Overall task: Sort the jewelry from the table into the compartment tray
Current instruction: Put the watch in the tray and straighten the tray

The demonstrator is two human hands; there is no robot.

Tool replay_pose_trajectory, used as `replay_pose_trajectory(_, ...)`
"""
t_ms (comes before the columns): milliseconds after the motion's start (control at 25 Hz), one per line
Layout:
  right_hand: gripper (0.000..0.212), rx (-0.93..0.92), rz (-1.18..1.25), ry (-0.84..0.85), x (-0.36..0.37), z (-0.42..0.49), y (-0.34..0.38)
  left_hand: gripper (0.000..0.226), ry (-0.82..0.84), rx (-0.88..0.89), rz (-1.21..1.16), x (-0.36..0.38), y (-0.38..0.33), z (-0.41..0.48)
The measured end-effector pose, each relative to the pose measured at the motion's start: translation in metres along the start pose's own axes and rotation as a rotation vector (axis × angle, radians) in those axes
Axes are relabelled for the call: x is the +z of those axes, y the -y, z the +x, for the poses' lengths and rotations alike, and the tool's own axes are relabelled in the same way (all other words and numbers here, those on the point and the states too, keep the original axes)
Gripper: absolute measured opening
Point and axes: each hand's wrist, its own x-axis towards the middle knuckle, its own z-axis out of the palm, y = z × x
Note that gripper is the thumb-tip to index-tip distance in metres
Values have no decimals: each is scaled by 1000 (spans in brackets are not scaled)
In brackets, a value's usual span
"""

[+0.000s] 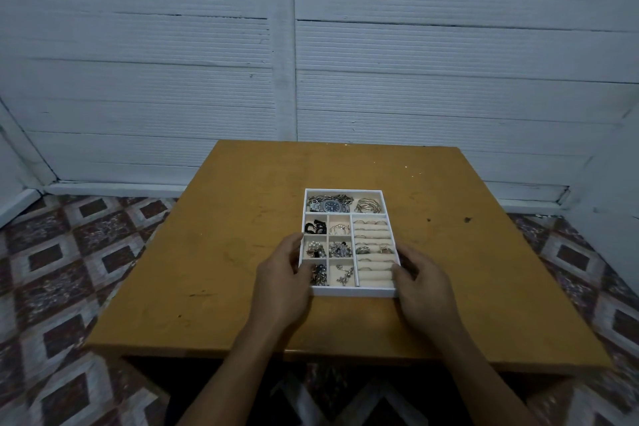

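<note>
The rectangular white compartment tray (347, 291), beige-lined and filled with metallic jewelry (340, 249), sits at lower centre on the scuffed square wooden table (207, 252), left hand (281, 282) and right hand (423, 282) gripping its side walls, before a ribbed white wall (138, 79) and diamond-patterned floor (52, 270)

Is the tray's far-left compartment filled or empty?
Filled. A blue-dialled watch and silver chains lie in that compartment of the tray; the left hand and right hand hold its sides.

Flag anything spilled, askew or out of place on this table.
Nothing stands out. The jewelry lies inside the tray compartments; the left hand and right hand grip the tray's sides. The table shows only small dark marks, no loose pieces that I can make out.
</note>
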Motion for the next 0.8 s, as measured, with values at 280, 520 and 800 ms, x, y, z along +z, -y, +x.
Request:
replay_pose_trajectory(280,36,44,-15,-68,6,1,-5,48,-37,-17,-53,4,7,-1)
replay_pose_trajectory(520,36,60,-68,-68,11,26,-1,50,-22,-24,-27,7,6,21)
replay_pose_trajectory(800,36,83,-77,-92,19,55,8,50,-7,-26,-1,13,2,57)
